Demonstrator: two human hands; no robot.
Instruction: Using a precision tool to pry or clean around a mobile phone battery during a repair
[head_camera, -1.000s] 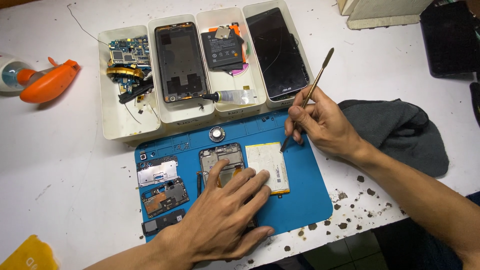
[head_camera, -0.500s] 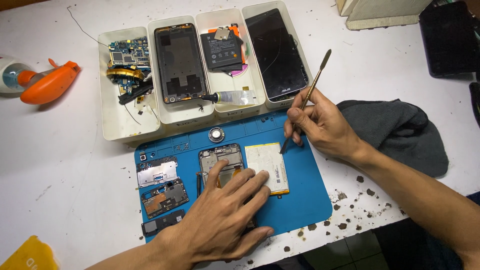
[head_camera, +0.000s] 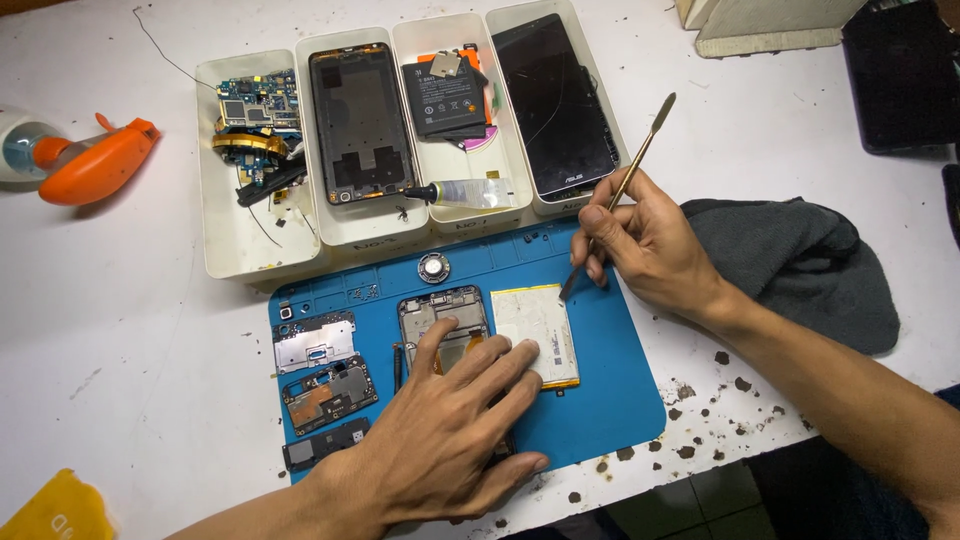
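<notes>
My left hand (head_camera: 450, 430) lies flat on an opened phone body (head_camera: 447, 318) on the blue work mat (head_camera: 600, 400), fingertips reaching a pale flat battery (head_camera: 535, 325) beside it. My right hand (head_camera: 645, 245) grips a thin metal spudger (head_camera: 625, 185) like a pen. Its lower tip touches the battery's upper right corner. Both hands are fully visible.
Three small circuit boards (head_camera: 318, 375) and a round part (head_camera: 433, 268) lie on the mat. Behind stand several white trays (head_camera: 235, 255) with boards, a phone frame, a battery and a screen. A grey cloth (head_camera: 800, 265) lies right, an orange spray bottle (head_camera: 85, 165) left.
</notes>
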